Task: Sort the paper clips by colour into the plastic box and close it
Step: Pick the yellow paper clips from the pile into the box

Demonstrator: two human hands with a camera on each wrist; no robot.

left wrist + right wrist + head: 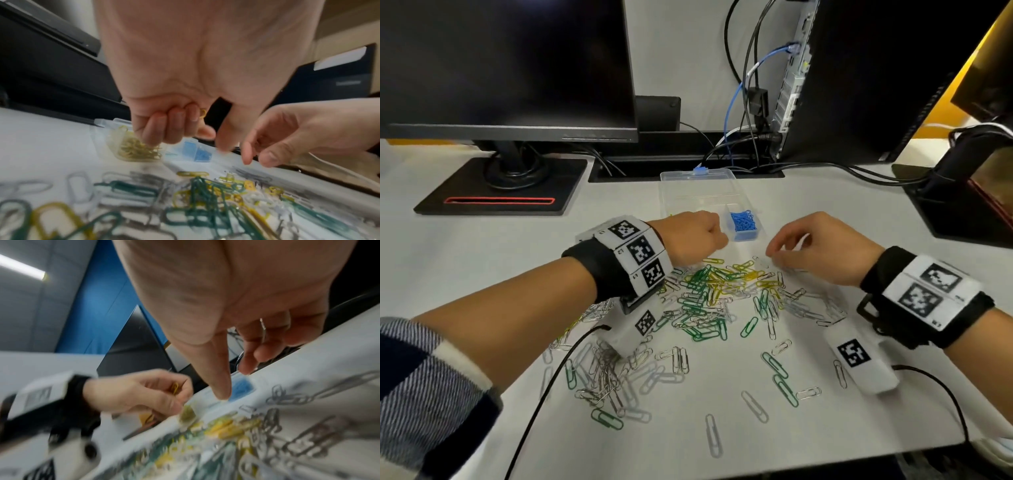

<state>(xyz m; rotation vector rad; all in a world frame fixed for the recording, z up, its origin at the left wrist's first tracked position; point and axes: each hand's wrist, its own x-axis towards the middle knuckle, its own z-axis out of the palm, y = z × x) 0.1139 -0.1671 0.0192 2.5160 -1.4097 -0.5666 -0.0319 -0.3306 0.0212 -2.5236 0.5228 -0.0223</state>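
Your sleeve [421, 383], striped blue and white, sat nearest the lens at the lower left, with the left forearm running up from it over the tabletop [825, 212]. Loose clips [709, 301] lay scattered below both wrists: green, yellow, silver and clear ones in a tangle at the middle, with stray ones nearer you.

Your left hand [688, 240] was curled into a fist at the near left corner of the box [698, 188]. The left wrist view showed its fingers [162, 129] folded round a yellow clip [203, 113], which peeked out beside the index finger. Just under that fist, one compartment held yellow clips [135, 149].

Your right hand [822, 250] hovered at the far edge of the tangle, just right of the box. Its thumb and fingers were bent and close together but apart at the tips. The right wrist view was too blurred to tell whether anything lay between them.

The box stood open beyond the tangle, its clear lid laid back toward the monitor [506, 65], a blue latch [699, 170] at the lid's far edge. Blue clips [743, 222] filled its near right compartment. A computer tower [866, 78] with cables stood behind, to the right.
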